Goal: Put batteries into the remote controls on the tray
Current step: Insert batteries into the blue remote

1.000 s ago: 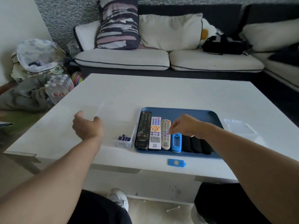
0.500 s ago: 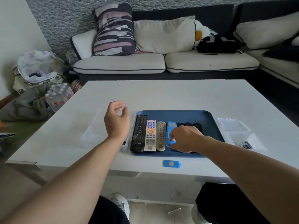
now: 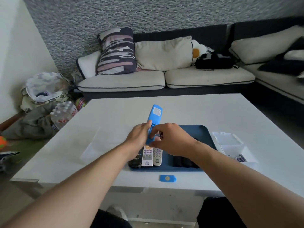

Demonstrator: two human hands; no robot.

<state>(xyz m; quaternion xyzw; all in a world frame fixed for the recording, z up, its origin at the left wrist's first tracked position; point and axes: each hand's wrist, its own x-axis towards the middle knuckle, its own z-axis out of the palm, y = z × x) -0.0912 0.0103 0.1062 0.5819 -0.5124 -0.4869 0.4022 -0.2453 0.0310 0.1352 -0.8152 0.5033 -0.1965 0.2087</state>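
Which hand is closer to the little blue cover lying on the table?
The right hand. It is up over the tray, behind the battery cover and slightly to its right. The left hand, gripping the blue remote, is farther off to the left.

both hands [image 3: 171,139] gripping blue remote [image 3: 154,118], above tray [image 3: 209,140]

No legible text, pale label on blue remote [image 3: 154,116] (blurred), faint print on black remote [image 3: 135,160] left in tray [image 3: 204,134], unreadable
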